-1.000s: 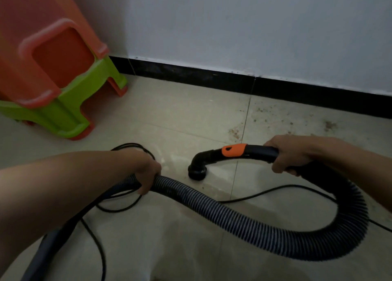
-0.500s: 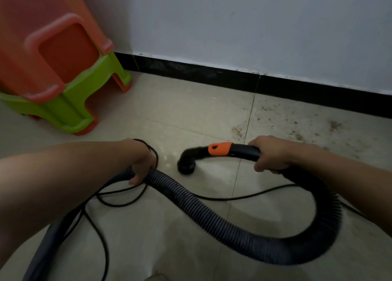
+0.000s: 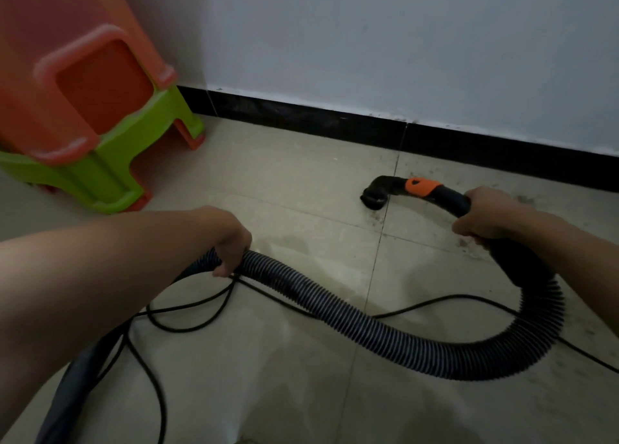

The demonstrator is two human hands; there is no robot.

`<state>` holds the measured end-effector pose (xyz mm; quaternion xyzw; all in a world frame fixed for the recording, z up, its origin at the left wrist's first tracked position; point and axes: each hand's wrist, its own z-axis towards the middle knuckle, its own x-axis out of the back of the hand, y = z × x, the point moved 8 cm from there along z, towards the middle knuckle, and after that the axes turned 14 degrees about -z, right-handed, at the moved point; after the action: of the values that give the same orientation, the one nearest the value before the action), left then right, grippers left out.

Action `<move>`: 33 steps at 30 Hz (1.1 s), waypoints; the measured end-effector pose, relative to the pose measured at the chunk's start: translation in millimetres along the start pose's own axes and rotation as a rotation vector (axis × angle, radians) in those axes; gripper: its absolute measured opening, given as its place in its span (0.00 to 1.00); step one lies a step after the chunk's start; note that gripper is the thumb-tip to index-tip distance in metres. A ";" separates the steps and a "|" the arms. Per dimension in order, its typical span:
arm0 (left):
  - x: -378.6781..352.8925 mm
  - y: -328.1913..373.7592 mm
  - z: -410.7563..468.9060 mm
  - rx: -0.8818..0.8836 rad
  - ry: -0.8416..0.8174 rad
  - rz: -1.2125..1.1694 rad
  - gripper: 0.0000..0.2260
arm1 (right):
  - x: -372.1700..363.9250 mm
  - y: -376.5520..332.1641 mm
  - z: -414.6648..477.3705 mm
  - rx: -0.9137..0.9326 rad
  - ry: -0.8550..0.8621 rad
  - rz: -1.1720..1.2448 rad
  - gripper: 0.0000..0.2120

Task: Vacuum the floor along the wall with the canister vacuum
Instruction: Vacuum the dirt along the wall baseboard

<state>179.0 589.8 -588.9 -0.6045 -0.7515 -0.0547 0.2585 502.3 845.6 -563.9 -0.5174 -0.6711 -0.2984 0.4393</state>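
Canister vacuum hose (image 3: 335, 309), floor (image 3: 284, 182) by black skirting (image 3: 301, 117).
Right hand (image 3: 485, 214) curled round handle (image 3: 449, 199), nozzle (image 3: 375, 197) mouth down at tile seam (image 3: 371, 276); left hand (image 3: 231, 242) gripping ribbed hose.

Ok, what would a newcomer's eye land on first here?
The orange and green stools at upper left, by the wall. The black hose curves across the floor, gripped by the left hand, while the right hand holds its nozzle on the dirty tile near the baseboard.
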 end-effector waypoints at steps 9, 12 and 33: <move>21.0 26.4 5.9 -0.058 0.010 -0.004 0.19 | 5.8 7.5 -24.2 0.012 -0.154 -0.024 0.08; 27.5 33.1 5.3 -0.059 0.015 0.024 0.19 | 4.5 19.7 -27.4 -0.021 -0.101 -0.015 0.08; 39.9 59.9 11.3 -0.100 -0.011 0.051 0.21 | -28.6 7.1 -54.4 0.105 -0.278 0.040 0.09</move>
<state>226.1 645.1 -594.3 -0.6357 -0.7337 -0.0823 0.2254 526.5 788.7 -566.3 -0.5433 -0.7296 -0.1796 0.3745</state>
